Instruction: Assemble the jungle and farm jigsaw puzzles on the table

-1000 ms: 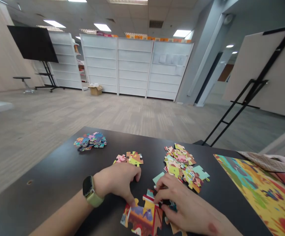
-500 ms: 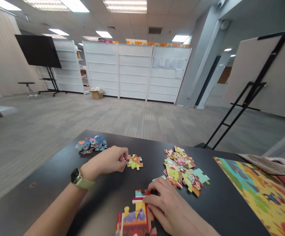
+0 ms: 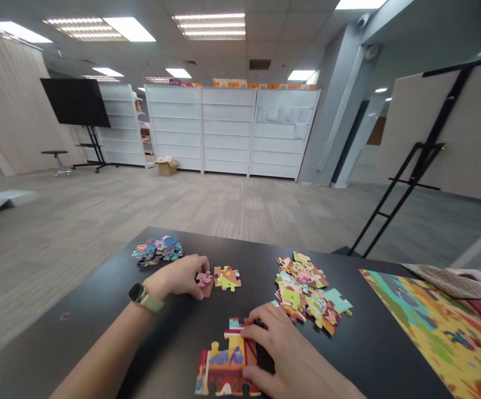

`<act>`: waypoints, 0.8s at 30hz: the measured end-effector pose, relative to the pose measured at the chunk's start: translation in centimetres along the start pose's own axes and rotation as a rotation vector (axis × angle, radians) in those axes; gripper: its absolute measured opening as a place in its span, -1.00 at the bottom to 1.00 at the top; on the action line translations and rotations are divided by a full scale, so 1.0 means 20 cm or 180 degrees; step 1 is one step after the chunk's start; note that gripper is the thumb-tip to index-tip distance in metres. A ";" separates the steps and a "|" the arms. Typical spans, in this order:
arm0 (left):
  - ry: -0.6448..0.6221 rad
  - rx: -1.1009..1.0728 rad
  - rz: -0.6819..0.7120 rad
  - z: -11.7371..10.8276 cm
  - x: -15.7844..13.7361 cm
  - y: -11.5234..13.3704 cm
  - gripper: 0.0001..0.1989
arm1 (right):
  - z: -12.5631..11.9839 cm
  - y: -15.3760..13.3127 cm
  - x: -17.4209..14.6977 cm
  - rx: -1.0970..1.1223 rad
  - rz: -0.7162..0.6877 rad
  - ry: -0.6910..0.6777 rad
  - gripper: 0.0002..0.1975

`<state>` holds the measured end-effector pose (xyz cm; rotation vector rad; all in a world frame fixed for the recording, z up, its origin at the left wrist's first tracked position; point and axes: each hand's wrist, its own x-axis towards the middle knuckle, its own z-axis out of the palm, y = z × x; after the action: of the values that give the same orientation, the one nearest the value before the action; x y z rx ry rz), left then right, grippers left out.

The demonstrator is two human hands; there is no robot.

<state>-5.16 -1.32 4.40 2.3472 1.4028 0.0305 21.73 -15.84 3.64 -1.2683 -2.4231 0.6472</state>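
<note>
My left hand (image 3: 184, 275), with a watch (image 3: 144, 297) on its wrist, is closed with a pink jigsaw piece (image 3: 204, 280) between thumb and fingers. Just right of it lies a small yellow-and-brown puzzle cluster (image 3: 228, 278). At the front of the table is a partly joined jigsaw section (image 3: 226, 363) in red, yellow and purple. My right hand (image 3: 280, 343) grips this section's right side, index fingertip on the upper part and thumb lower down. Its other fingers are curled, their tips partly hidden. Beyond that hand is a loose pile of jigsaw pieces (image 3: 302, 285).
A blue-toned pile of puzzle pieces (image 3: 159, 249) sits at the far left of the black table (image 3: 99, 310). On the right lie a colourful picture sheet (image 3: 444, 327) and some cloth (image 3: 452, 282). An easel stand (image 3: 407, 183) rises past the right edge.
My left hand has drawn slightly left, away from the yellow-and-brown cluster, and the pink piece now shows. My right thumb has spread downward onto the joined section. The view has tilted slightly upward.
</note>
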 end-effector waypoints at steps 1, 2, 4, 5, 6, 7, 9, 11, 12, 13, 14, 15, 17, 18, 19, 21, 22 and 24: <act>-0.0020 -0.0039 0.0030 -0.01 0.00 0.01 -0.41 | 0.00 0.00 0.00 -0.0001 0.0001 0.0001 -0.67; -0.0055 -0.0089 0.0068 -0.02 -0.01 0.02 -0.44 | 0.00 0.00 0.00 -0.0001 0.0001 0.0000 -0.67; -0.0160 -0.0220 0.0163 -0.03 -0.01 0.04 -0.52 | 0.01 0.01 0.00 0.0004 -0.0002 0.0007 -0.68; -0.0215 -0.0288 0.0216 -0.03 -0.01 0.05 -0.55 | 0.01 0.01 0.00 0.0001 0.0002 0.0018 -0.68; -0.0258 -0.0348 0.0271 -0.03 -0.02 0.06 -0.56 | 0.01 0.01 0.00 -0.0009 0.0012 0.0037 -0.68; -0.0287 -0.0393 0.0327 -0.03 -0.02 0.06 -0.58 | 0.01 0.01 0.00 -0.0026 0.0026 0.0059 -0.67; -0.0315 -0.0421 0.0429 -0.03 -0.01 0.05 -0.63 | 0.02 0.02 0.00 -0.0067 0.0059 0.0118 -0.66; -0.0316 -0.0378 0.0498 -0.03 -0.01 0.02 -0.70 | 0.02 0.02 0.01 -0.0094 0.0075 0.0146 -0.67; -0.0311 -0.0344 0.0508 -0.03 -0.01 0.01 -0.75 | 0.02 0.03 0.01 -0.0097 0.0074 0.0143 -0.68; -0.0288 -0.0305 0.0499 -0.03 0.00 -0.01 -0.79 | 0.02 0.03 0.01 -0.0091 0.0072 0.0142 -0.68; -0.0233 -0.0262 0.0474 -0.03 0.00 -0.02 -0.81 | 0.02 0.02 0.01 -0.0081 0.0073 0.0138 -0.68; -0.0130 -0.0215 0.0447 -0.03 0.01 -0.03 -0.81 | 0.02 0.02 0.01 -0.0068 0.0073 0.0132 -0.68; 0.0197 -0.0125 0.0447 -0.01 0.02 -0.02 -0.80 | 0.02 0.02 0.01 -0.0050 0.0086 0.0137 -0.67; 0.0380 -0.0091 0.0490 0.01 0.03 0.01 -0.80 | 0.02 0.02 0.00 -0.0047 0.0095 0.0139 -0.66; 0.0538 -0.0067 0.0560 0.03 0.04 0.03 -0.78 | 0.03 0.02 0.00 -0.0044 0.0103 0.0138 -0.66; 0.0702 -0.0050 0.0725 0.08 0.05 0.10 -0.68 | 0.03 0.03 0.00 -0.0045 0.0114 0.0150 -0.66; 0.0725 -0.0048 0.0792 0.10 0.05 0.13 -0.64 | 0.03 0.03 0.00 -0.0052 0.0119 0.0159 -0.66; 0.0739 -0.0048 0.0880 0.14 0.05 0.18 -0.63 | 0.03 0.03 0.01 -0.0096 0.0139 0.0184 -0.67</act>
<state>-1.06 -2.86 2.92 2.5726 1.1577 0.4012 21.69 -15.46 2.84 -1.3365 -2.3732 0.5797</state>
